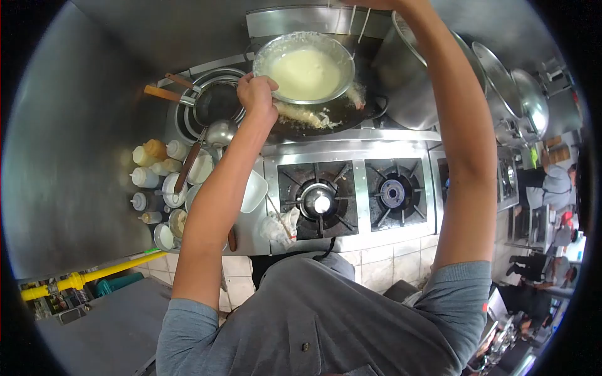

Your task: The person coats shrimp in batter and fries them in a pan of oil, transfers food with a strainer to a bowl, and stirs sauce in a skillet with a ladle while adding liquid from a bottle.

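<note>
My left hand (258, 95) is closed on the near-left rim of a metal mixing bowl (258, 62), tilted and partly filled with pale, creamy batter (305, 73). Below the bowl, a dark wok of oil (376, 108) holds a long battered piece (298, 113) with loose crumbs beside it. Another battered piece (357, 95) shows at the bowl's right. My right hand (376, 3) is raised at the top edge, its fingers mostly cut off. Thin pale streaks (364, 26) hang beneath it; whether they are dripping batter or sticks is unclear.
Wood-handled strainers (216, 103) rest in metal bowls at left. Squeeze bottles (145, 177) and small tubs stand in front of these. Two gas burners (316, 200) and a cloth (279, 227) are nearer me. Large stockpots (407, 81) stand right; people (552, 188) work beyond.
</note>
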The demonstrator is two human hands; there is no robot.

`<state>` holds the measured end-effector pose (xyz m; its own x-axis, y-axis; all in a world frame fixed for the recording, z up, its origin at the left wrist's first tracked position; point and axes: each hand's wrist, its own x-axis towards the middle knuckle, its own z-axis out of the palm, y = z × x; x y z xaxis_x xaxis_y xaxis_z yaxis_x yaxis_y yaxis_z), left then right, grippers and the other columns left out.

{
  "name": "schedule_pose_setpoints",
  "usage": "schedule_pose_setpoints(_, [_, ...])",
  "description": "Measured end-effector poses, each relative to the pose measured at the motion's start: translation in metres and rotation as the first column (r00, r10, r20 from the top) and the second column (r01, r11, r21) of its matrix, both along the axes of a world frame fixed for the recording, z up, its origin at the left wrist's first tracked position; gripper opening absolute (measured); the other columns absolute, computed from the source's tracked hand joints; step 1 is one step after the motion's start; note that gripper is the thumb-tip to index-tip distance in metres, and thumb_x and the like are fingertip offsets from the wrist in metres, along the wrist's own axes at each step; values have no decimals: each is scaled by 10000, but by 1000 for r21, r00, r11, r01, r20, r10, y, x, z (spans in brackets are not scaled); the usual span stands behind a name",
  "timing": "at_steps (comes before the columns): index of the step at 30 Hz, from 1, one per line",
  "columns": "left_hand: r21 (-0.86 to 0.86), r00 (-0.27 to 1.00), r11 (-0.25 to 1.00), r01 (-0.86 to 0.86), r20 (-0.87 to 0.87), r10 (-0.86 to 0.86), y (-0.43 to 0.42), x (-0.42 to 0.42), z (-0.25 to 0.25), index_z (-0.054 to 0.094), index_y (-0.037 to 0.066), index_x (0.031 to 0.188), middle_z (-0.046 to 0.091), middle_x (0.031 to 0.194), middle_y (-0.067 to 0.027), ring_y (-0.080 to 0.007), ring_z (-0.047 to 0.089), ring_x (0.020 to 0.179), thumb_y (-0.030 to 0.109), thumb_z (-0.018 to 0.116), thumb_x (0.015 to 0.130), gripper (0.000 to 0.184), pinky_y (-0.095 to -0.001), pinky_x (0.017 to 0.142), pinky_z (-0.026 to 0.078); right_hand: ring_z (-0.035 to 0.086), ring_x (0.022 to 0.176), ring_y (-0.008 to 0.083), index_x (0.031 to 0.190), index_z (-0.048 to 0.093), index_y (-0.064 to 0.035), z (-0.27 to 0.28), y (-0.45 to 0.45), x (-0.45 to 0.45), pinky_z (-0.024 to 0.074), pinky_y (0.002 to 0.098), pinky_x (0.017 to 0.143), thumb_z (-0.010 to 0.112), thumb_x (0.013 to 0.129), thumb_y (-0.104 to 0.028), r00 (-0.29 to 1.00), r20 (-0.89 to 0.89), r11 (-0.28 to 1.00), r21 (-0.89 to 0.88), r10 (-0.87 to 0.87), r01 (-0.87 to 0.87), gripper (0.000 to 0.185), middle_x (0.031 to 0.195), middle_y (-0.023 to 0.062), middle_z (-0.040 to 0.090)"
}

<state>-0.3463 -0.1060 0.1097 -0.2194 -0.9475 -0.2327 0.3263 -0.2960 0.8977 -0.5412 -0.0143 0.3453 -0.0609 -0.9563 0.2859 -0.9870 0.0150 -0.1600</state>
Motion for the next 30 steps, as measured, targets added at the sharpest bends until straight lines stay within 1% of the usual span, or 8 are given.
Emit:
schedule_pose_setpoints(6, [-22,996,999,30,-77,-32,-20,4,-16,491,-83,1196,585,953,-138,-224,580,798,-90,531,625,573,-333,687,478,641,867,402,932,639,-18,-17,-3,-47,496,465,764,650,686,-98,1000,-7,997,-75,-8,7,259,874,234,672])
schedule_pose_setpoints(10, [-6,1000,1000,-7,-10,7,-22,15,-11,498,-73,1218,586,948,-124,-219,570,788,-83,537,615,604,-338,647,446,647,864,406,931,641,-10,-43,-8,-72,495,474,782,626,695,-86,995,13,992,-88,-94,95,248,884,256,669])
schedule_pose_setpoints(14, [-7,995,1000,-28,95,28,-27,29,-5,512,-52,1224,589,931,-108,-188,550,748,-69,551,610,615,-321,566,391,652,851,407,907,644,-10,-71,-25,-103,497,480,769,601,715,-79,1000,-1,980,-200,-9,9,208,868,263,663])
schedule_pose_setpoints(16, [-18,996,999,-29,89,30,-28,36,-3,513,-50,1221,591,926,-104,-183,549,734,-67,553,607,615,-314,542,380,652,827,413,870,649,-15,-61,-24,-96,501,487,751,591,732,-89,985,4,984,48,-172,172,167,842,254,665])
schedule_pose_setpoints(17, [-27,997,999,-22,79,25,-28,39,-2,514,-49,1218,592,921,-100,-178,548,721,-65,554,605,615,-306,519,369,652,827,413,870,649,-15,-68,-31,-106,501,487,751,591,732,-89,986,5,985,49,-167,167,167,842,254,665])
schedule_pose_setpoints(20, [-50,999,999,11,49,-9,-28,48,-1,514,-52,1212,594,919,-97,-178,556,713,-60,558,600,613,-301,492,359,637,767,410,840,647,-24,-87,-54,-138,503,484,719,594,754,-115,992,-110,986,-162,-54,35,136,815,244,661])
schedule_pose_setpoints(26, [-70,998,996,-55,21,56,-23,51,-4,515,-60,1189,603,938,-113,-184,574,708,-73,544,603,587,-298,499,383,633,775,406,831,625,-4,-56,-52,-117,492,493,721,583,796,-101,974,82,975,-45,-212,216,112,818,266,644])
schedule_pose_setpoints(30, [-51,999,997,-50,2,50,-29,52,-17,516,-59,1181,606,944,-117,-189,584,725,-78,542,601,581,-297,514,396,640,786,391,868,644,-16,-62,-60,-108,504,487,745,601,785,-97,994,-80,986,-156,-75,62,123,842,257,662])
